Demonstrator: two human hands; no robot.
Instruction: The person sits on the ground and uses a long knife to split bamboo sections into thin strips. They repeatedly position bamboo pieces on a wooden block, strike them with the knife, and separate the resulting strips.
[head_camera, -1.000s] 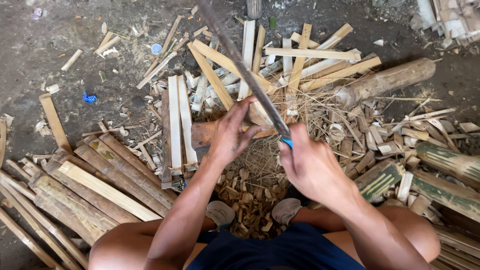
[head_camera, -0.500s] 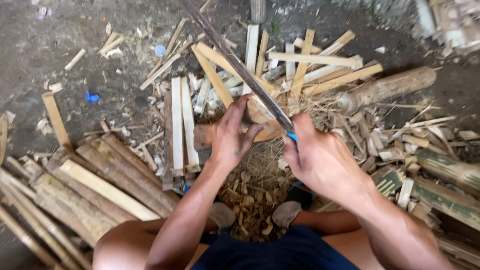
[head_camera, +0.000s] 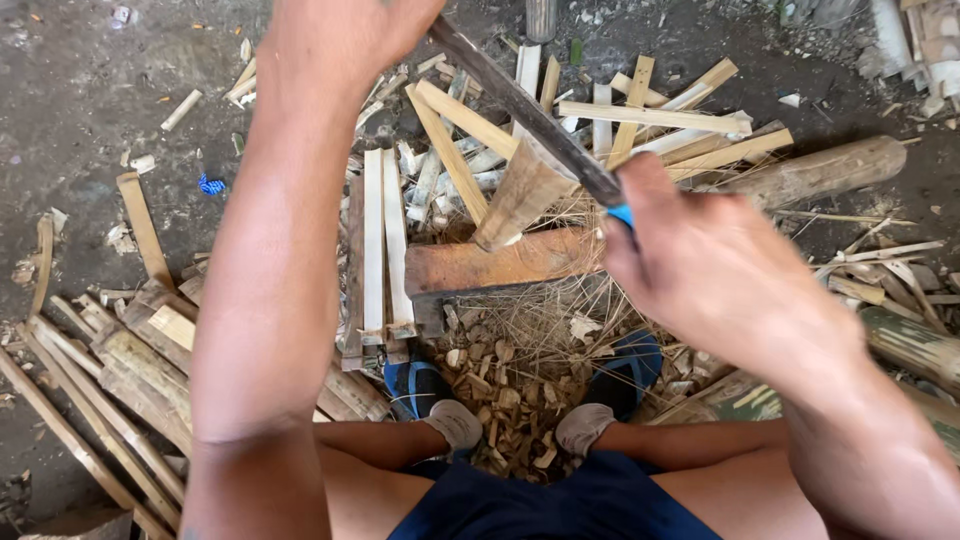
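right hand (head_camera: 700, 260) grips blade (head_camera: 530, 110) | wedged in bamboo piece (head_camera: 520, 195) (tilted)

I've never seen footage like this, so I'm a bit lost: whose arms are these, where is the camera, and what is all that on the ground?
There is no machine here: a person wears a camera on the head, so the one view looks down past their own arms and knees. The right hand grips a long dark blade by its blue-tipped handle. The blade is set into the top of a short wood piece standing on a reddish chopping block. The left hand is raised near the top edge, and what it holds is unclear. Split pale sticks and chips lie on the dirt ground.
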